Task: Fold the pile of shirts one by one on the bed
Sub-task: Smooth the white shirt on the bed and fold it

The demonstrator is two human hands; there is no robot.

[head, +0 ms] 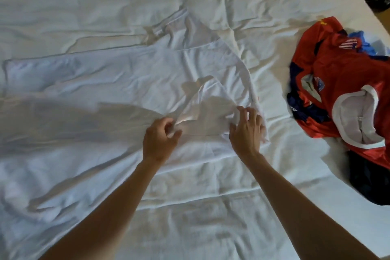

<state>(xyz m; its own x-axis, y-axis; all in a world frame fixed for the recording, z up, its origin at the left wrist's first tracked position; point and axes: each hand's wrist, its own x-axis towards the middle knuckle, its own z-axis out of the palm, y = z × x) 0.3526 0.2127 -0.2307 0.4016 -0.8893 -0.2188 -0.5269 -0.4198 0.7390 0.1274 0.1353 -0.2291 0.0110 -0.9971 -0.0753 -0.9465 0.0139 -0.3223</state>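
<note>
A white shirt (130,78) lies spread on the bed (211,207), long axis running left from both hands, the left hand (161,136) pinching its near sleeve, the right hand (247,127) gripping the sleeve's other side.

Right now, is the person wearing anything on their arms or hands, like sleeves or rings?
No. The left hand and right hand are bare, with no gloves, rings or watch visible. Both forearms are uncovered too; no sleeve shows anywhere along them.

Two hands (161,137), one white shirt (126,74)
</note>
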